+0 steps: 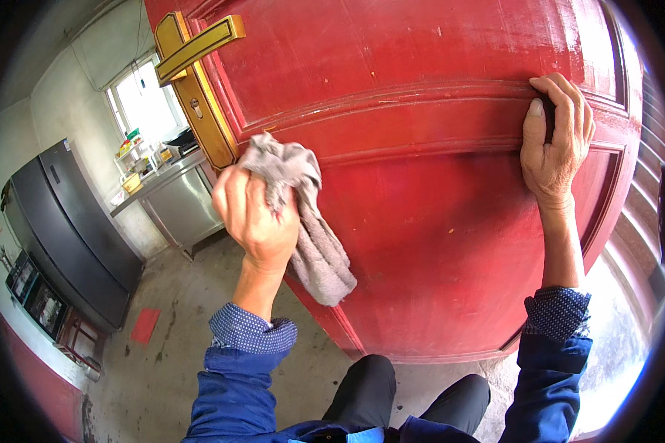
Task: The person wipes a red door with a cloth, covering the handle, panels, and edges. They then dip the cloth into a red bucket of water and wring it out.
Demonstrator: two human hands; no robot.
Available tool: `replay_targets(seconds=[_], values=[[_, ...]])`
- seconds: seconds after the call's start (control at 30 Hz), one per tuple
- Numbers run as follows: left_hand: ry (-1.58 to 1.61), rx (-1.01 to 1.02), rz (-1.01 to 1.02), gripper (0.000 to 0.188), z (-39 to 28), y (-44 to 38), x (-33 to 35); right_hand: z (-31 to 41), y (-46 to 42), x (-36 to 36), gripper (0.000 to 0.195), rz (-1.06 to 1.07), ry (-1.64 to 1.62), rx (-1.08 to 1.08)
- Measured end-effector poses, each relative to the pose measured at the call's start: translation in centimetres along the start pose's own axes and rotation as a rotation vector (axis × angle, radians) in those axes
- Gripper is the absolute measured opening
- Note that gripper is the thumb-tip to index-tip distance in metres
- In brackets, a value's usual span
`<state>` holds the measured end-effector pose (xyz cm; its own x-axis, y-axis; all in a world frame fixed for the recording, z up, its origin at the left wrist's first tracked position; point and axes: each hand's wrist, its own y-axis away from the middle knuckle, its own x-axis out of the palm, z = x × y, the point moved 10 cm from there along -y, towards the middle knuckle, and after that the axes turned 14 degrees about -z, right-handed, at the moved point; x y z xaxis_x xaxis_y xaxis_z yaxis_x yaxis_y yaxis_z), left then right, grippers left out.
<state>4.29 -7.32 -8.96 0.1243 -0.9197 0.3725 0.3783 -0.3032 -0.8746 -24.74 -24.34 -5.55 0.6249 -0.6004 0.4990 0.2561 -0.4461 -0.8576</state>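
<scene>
A red panelled door point(421, 221) fills most of the view before me. My left hand point(255, 219) is closed around a bunched grey cloth point(324, 255), whose folded end hangs down over the door's left edge. Just above that hand is the lower end of a brass-coloured lock plate point(197, 99) with a keyhole. Its lever handle point(202, 49) sticks out above the keyhole. My right hand point(559, 133) rests on the horizontal moulding at the right of the door, thumb and fingers apart, nothing held. Scuffs and small chips mark the red paint.
Beyond the door's left edge stand a dark refrigerator point(75, 221) and a stainless steel counter point(183, 202) under a window point(144, 99). A red sheet point(146, 325) lies on the concrete floor point(172, 382). Bright light falls on the ground at the right.
</scene>
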Motion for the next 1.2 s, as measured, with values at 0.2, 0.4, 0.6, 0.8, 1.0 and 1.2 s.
replay_targets(seconds=[0.2, 0.4, 0.6, 0.8, 1.0, 1.2], values=[[0.062, 0.043, 0.071, 0.04, 0.3, -2.2, -0.6, 0.0, -0.2, 0.1, 0.024, -0.012, 0.016, 0.003], [-0.191, -0.045, -0.2, 0.034, 6.5, -7.6, 1.7, -0.4, 0.4, 0.3, 0.026, 0.013, -0.01, -0.004], [-0.159, 0.004, -0.106, 0.036, 4.7, -4.9, 1.3, -0.5, 0.3, 0.5, 0.028, -0.011, -0.04, -0.049], [-0.127, 0.103, -0.055, 0.037, 5.4, -3.5, 1.4, 0.4, -0.4, 1.0, 0.026, -0.096, -0.111, -0.003], [0.018, -0.016, -0.034, 0.038, 2.1, -5.5, 4.4, -0.3, 0.1, 0.7, 0.02, -0.134, -0.047, -0.059], [0.206, 0.054, -0.146, 0.047, -4.9, -0.7, 3.4, 0.7, -1.0, 0.0, 0.02, -0.209, -0.095, -0.158]])
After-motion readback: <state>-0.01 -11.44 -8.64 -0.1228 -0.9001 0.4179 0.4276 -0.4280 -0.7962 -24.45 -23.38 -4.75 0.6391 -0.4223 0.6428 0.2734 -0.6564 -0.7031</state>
